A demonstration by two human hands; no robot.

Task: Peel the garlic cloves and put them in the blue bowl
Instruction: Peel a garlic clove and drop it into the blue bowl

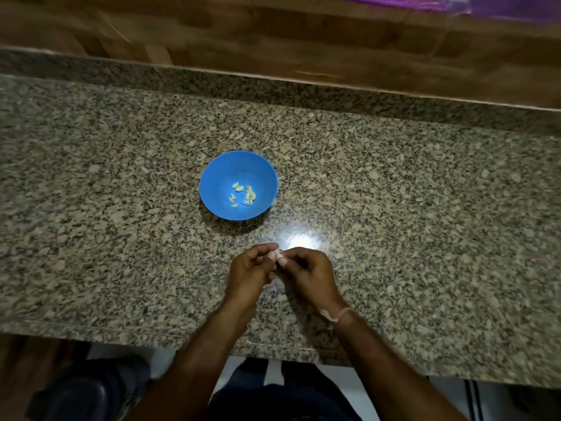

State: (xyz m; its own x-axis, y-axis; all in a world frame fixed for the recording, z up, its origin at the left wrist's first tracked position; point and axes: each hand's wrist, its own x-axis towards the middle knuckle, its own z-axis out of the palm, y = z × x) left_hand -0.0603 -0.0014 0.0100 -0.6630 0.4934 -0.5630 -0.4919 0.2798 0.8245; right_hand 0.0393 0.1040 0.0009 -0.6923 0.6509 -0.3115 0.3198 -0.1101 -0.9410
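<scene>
Right now both hands meet low over the near part of the counter. The left hand [250,270] has its fingers curled in, thumb & forefinger pinching a pale garlic clove [274,254]. The right hand [307,270] pinches the same clove from the other side, thumbnail against it, the other fingers folded. Can't tell how much skin is left on it: too small, and half hidden by the fingertips. A light thread band [333,316] sits on the right wrist.

Just beyond the right hand there's a bright glare spot [300,240] on the stone. Further out & a bit left, well apart from the hands, the blue bowl [212,177] stands upright on the speckled granite countertop [409,192], with a few peeled cloves [246,196] at the bottom. Behind the counter is a wood-panel wall [303,34].

Risks, as I judge them:
- The clove is tiny and prob. slick once bare, so a hard nail push could pop it out of the pinch. With the hands this near the front edge, it may go to the floor.
- Dim light plus glare means thin skin could be missed and go into the bowl w/ the clove.
- Tossing it instead of carrying it over could miss the bowl, and the speckle would hide it.
</scene>
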